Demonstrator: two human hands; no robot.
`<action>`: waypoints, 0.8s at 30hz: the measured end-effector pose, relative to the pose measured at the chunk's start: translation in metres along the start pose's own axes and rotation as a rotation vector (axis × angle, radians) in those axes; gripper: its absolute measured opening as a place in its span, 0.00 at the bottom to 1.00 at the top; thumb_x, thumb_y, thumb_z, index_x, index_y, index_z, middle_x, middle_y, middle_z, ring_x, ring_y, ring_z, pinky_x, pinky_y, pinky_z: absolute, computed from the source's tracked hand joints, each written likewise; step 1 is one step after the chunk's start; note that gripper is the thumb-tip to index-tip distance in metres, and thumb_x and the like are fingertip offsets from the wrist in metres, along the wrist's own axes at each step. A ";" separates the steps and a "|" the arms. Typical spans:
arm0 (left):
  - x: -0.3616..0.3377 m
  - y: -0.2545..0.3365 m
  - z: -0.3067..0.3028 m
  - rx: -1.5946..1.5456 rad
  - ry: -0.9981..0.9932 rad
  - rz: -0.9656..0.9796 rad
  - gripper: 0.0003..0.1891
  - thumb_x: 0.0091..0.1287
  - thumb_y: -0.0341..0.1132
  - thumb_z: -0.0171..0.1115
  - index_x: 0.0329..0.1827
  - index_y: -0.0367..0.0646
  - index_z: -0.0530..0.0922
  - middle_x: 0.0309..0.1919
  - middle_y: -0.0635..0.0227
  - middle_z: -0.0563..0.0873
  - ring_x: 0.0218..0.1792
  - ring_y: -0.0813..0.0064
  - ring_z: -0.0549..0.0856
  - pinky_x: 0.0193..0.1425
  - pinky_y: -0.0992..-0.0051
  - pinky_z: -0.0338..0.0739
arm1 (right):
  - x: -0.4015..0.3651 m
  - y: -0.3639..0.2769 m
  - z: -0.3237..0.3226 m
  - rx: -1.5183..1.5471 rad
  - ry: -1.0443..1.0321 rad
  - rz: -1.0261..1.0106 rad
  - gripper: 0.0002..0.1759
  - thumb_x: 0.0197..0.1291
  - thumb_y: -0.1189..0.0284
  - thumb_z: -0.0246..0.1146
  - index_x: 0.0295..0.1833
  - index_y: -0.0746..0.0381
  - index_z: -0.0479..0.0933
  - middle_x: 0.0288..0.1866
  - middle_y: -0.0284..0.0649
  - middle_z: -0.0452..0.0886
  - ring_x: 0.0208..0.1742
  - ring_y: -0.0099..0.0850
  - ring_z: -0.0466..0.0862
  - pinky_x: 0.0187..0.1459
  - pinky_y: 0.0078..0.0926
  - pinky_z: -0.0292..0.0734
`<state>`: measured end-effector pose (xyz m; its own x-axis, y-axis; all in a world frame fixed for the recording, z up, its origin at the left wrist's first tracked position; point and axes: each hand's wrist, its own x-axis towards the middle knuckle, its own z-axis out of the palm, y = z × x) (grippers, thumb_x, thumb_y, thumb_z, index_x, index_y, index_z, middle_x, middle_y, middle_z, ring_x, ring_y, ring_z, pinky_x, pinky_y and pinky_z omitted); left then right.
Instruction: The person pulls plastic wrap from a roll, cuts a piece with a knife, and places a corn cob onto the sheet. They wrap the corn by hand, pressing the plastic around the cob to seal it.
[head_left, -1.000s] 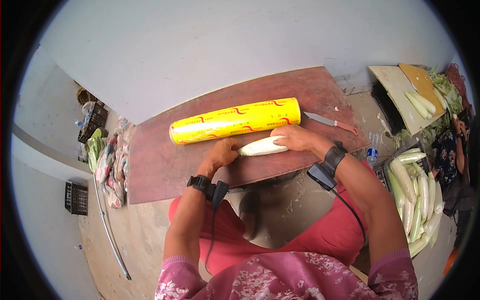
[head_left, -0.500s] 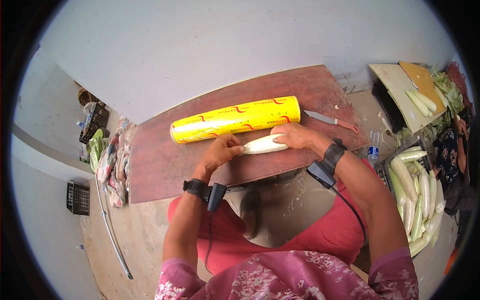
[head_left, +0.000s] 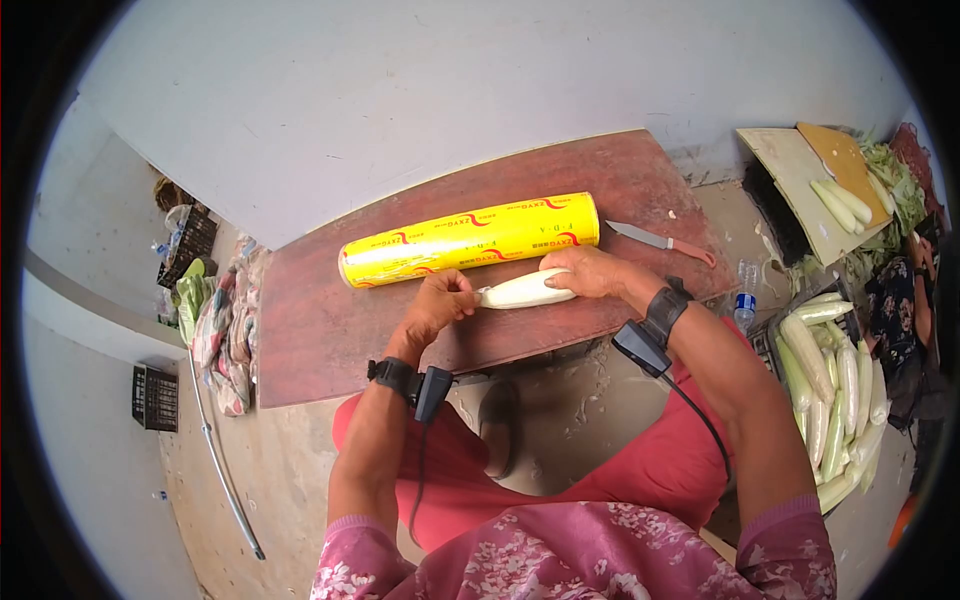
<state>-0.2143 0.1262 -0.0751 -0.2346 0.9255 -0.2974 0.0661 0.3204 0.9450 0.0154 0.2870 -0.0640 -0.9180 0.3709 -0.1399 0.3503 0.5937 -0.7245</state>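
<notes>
A pale, tapered vegetable lies along the near side of the wooden board; its exact kind I cannot make out. My right hand is closed around its right end. At its left tip, my left hand pinches what looks like clear film, with the fingertips closed together. Just behind both hands rests a large yellow roll of cling film with red and dark print. A knife with a pinkish-red handle lies to the right of the roll.
The reddish board stands against a pale wall. On the right are a crate of several long pale-green vegetables, a water bottle and a cardboard sheet carrying more vegetables. Another person's arm shows beyond.
My left hand has drawn slightly left from the vegetable's tip, and a shiny bit of film shows between them. The right hand keeps its hold almost unmoved.
</notes>
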 end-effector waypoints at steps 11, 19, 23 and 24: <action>0.007 -0.012 0.000 -0.341 0.069 -0.043 0.06 0.58 0.22 0.61 0.35 0.43 0.76 0.28 0.72 0.80 0.25 0.81 0.77 0.28 0.83 0.72 | -0.001 0.003 0.001 -0.012 0.008 -0.046 0.17 0.60 0.65 0.60 0.51 0.63 0.76 0.46 0.49 0.81 0.50 0.43 0.79 0.51 0.36 0.71; 0.002 0.007 0.002 -0.127 -0.058 -0.110 0.08 0.58 0.29 0.65 0.39 0.42 0.77 0.29 0.75 0.78 0.26 0.86 0.72 0.30 0.86 0.69 | -0.001 0.000 -0.001 -0.028 -0.003 -0.015 0.17 0.59 0.65 0.61 0.51 0.62 0.76 0.47 0.49 0.81 0.50 0.43 0.79 0.51 0.37 0.72; 0.001 0.012 0.010 0.132 -0.031 -0.049 0.12 0.55 0.32 0.71 0.38 0.42 0.77 0.29 0.75 0.78 0.27 0.84 0.73 0.32 0.84 0.70 | -0.002 -0.001 -0.001 -0.026 -0.004 -0.011 0.17 0.59 0.65 0.61 0.51 0.62 0.76 0.46 0.48 0.81 0.50 0.43 0.79 0.51 0.36 0.72; 0.001 0.008 0.012 0.223 -0.013 -0.004 0.12 0.55 0.33 0.72 0.38 0.42 0.77 0.29 0.75 0.78 0.28 0.83 0.74 0.33 0.84 0.69 | -0.002 -0.001 -0.001 -0.026 -0.005 -0.014 0.17 0.59 0.65 0.61 0.51 0.62 0.76 0.46 0.48 0.81 0.50 0.43 0.79 0.51 0.36 0.72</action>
<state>-0.2023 0.1327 -0.0692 -0.2228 0.9262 -0.3040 0.2784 0.3593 0.8907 0.0167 0.2867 -0.0625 -0.9236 0.3594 -0.1333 0.3423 0.6167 -0.7088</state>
